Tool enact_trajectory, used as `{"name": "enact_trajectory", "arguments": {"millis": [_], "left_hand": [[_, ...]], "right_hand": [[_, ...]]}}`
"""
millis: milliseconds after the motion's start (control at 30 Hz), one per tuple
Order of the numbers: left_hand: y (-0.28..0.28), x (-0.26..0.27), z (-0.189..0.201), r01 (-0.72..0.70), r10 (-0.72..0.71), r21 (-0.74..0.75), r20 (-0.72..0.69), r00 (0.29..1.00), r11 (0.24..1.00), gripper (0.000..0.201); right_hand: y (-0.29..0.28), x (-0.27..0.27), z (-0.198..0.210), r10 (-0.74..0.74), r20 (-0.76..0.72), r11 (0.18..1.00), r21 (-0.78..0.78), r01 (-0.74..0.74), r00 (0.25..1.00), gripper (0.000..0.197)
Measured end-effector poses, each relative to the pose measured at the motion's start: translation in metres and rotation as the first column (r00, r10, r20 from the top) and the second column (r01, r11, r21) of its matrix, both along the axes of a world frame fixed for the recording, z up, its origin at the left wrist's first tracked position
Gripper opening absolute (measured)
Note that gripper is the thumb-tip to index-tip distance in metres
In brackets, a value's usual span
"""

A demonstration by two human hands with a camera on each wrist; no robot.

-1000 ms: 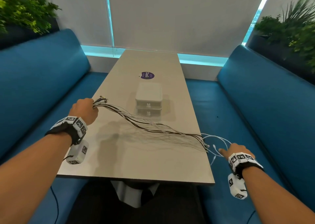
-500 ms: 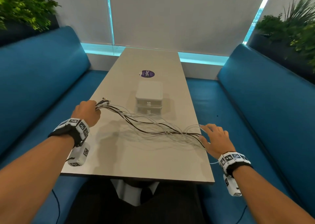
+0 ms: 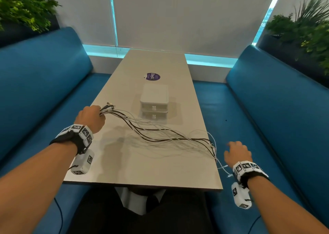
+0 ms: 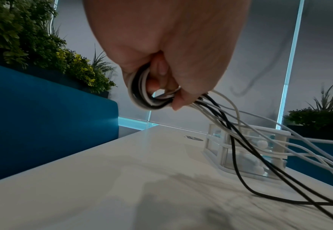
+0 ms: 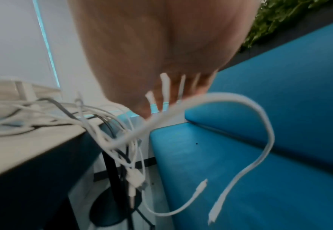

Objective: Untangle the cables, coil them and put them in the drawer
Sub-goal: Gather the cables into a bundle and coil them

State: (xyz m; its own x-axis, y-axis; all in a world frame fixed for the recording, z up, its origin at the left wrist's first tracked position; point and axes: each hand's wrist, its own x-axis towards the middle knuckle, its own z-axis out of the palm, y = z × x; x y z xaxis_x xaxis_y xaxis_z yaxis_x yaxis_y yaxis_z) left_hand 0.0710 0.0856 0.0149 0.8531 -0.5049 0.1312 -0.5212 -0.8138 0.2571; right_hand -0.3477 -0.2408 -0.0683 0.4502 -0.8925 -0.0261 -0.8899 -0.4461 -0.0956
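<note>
A bundle of white and black cables (image 3: 160, 135) stretches in slack waves across the table (image 3: 142, 166). My left hand (image 3: 97, 111) grips one end of the bundle above the table's left side, plugs sticking out past the fist. In the left wrist view my left hand (image 4: 167, 87) has its fingers curled round looped cables (image 4: 230, 132). The other cable ends (image 5: 122, 140) hang over the table's right edge. My right hand (image 3: 235, 151) hovers just past that edge, fingers spread and blurred (image 5: 161, 87), a flat white cable crossing in front of the fingertips. A white two-drawer unit (image 3: 154, 105) stands mid-table, both drawers closed.
Blue benches run along the left (image 3: 44, 91) and right (image 3: 284, 109) sides of the table. A purple sticker (image 3: 151, 76) lies behind the drawer unit. Plants stand behind both bench backs. The table's black pedestal base (image 5: 110, 202) is below the hanging plugs.
My right hand left the cables on the table and moved out past the right edge. The bundle went from taut to slack and wavy. My left hand kept its grip, shifting slightly.
</note>
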Motion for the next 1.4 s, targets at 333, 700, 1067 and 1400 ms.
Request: {"name": "enact_trajectory", "arguments": {"millis": [333,700,1067,1400], "left_hand": [[0.001,0.000,0.005,-0.005,0.005,0.002,0.008,1.000,1.000,0.014],[-0.012,-0.005,0.016,0.000,-0.001,0.014,0.048,0.999,1.000,0.015],[-0.007,-0.006,0.019,-0.036,0.035,0.010,0.058,0.998,0.999,0.014],[-0.008,-0.011,0.024,-0.052,0.051,0.021,0.045,0.998,0.998,0.013]], "right_hand": [[0.005,0.020,-0.001,0.055,0.084,0.957,0.279,-0.076,0.995,0.024],[-0.007,0.005,-0.013,-0.053,-0.275,0.979,0.176,0.104,0.960,0.031],[-0.016,-0.013,-0.022,-0.016,-0.273,0.969,0.231,0.082,0.962,0.026],[-0.024,-0.013,-0.033,-0.036,-0.366,0.965,0.230,0.128,0.930,0.018]]}}
